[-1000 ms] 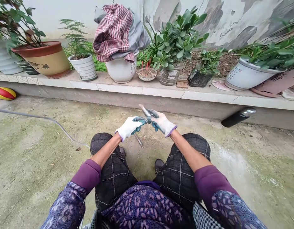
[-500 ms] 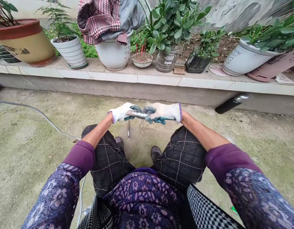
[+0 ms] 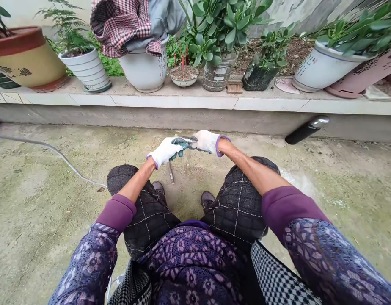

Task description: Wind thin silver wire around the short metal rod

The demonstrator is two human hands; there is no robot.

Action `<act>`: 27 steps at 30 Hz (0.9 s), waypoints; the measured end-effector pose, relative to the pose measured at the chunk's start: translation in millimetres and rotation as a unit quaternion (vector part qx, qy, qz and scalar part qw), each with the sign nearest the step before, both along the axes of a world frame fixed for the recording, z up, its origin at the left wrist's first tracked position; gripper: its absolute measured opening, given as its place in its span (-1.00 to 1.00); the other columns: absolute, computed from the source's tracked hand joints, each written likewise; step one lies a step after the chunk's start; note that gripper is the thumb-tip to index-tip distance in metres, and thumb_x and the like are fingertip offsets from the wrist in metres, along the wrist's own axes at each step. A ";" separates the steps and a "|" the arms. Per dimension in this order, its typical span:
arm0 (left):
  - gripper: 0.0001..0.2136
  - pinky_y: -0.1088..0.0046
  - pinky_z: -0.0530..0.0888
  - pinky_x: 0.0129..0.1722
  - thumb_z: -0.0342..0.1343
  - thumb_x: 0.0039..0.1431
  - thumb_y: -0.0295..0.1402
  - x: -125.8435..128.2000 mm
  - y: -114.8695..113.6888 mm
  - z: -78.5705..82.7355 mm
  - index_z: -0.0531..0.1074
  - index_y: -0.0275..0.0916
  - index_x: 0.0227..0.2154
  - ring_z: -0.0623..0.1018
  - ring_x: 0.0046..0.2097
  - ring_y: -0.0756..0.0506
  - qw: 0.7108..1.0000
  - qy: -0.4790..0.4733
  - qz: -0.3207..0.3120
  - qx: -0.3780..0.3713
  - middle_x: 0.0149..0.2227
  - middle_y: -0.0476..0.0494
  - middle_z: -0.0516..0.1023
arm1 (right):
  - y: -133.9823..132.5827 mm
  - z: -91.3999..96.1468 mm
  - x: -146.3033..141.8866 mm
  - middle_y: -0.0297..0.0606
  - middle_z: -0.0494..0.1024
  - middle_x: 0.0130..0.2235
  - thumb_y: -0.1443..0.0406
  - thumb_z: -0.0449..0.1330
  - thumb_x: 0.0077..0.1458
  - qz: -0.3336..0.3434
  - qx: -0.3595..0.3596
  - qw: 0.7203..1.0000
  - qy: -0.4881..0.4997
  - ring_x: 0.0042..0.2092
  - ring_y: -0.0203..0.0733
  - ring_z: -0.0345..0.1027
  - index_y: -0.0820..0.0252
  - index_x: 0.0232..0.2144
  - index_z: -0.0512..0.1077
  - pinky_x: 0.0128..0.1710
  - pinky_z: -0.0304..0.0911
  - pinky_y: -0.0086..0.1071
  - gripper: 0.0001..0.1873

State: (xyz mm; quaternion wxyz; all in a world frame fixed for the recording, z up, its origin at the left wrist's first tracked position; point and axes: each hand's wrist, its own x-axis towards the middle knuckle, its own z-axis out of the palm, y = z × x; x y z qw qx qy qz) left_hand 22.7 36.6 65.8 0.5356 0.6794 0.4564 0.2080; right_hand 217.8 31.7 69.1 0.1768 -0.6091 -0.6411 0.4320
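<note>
The concrete floor (image 3: 52,212) fills most of the frame, and the person sits low over it with knees parted at lower centre, seemingly to leave room for the arms to reach forward between them. A tiled ledge (image 3: 144,101) crosses the upper part of the frame, carrying a row of potted plants, probably set there to stay off the walking space. On it, left of top centre, a checked cloth (image 3: 128,27) is heaped with a grey one over a white pot (image 3: 144,71), which looks to serve as a handy stand. A hose (image 3: 64,157) curves across the left side, and a black bottle (image 3: 305,130) leans towards the ledge's foot at right, well apart from the hands.

At the centre, the 2 gloved hands nearly meet. The left hand (image 3: 168,150) is curled around 1 end of a silvery piece (image 3: 189,140); the right hand (image 3: 205,141) appears to grip the other end, though its fingers are mostly hidden. Holding both ends probably steadies the piece, and the gloves likely guard the skin. Below the left hand, a thin rod (image 3: 172,174) lies on the floor, within easy reach.
</note>
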 end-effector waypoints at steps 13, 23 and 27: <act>-0.80 0.57 0.01 -0.73 0.27 -0.03 -0.33 -5.3 3.4 -10.6 0.36 -0.22 -0.38 0.11 -0.72 0.12 0.987 -0.127 0.060 -0.080 -0.72 0.18 0.24 | -20.0 19.2 -4.5 -0.46 0.36 -0.62 0.11 0.41 0.06 -0.015 -0.072 0.986 0.151 -0.68 -0.44 0.09 0.26 -0.27 0.44 -0.77 0.06 -0.54 -0.63; -0.56 0.60 0.04 -0.71 0.39 -0.23 -0.31 -9.2 -5.9 5.5 0.42 -0.28 -0.23 0.10 -0.70 0.20 0.960 -0.212 -0.068 -0.170 -0.55 0.11 0.43 | -26.6 14.7 9.8 -0.52 0.31 -0.60 0.02 0.29 0.15 0.140 -0.207 0.912 0.326 -0.71 -0.42 0.01 0.19 -0.21 0.36 -0.79 0.02 -0.53 -0.62; -0.62 0.58 0.03 -0.74 0.42 -0.24 -0.30 -3.4 0.5 -2.4 0.32 -0.22 -0.42 0.09 -0.74 0.18 0.963 -0.222 -0.043 -0.145 -0.67 0.19 0.29 | -22.6 6.5 5.7 -0.43 0.36 -0.56 -0.03 0.23 0.18 0.104 -0.106 0.966 0.214 -0.65 -0.38 0.11 0.18 -0.30 0.35 -0.72 0.10 -0.49 -0.61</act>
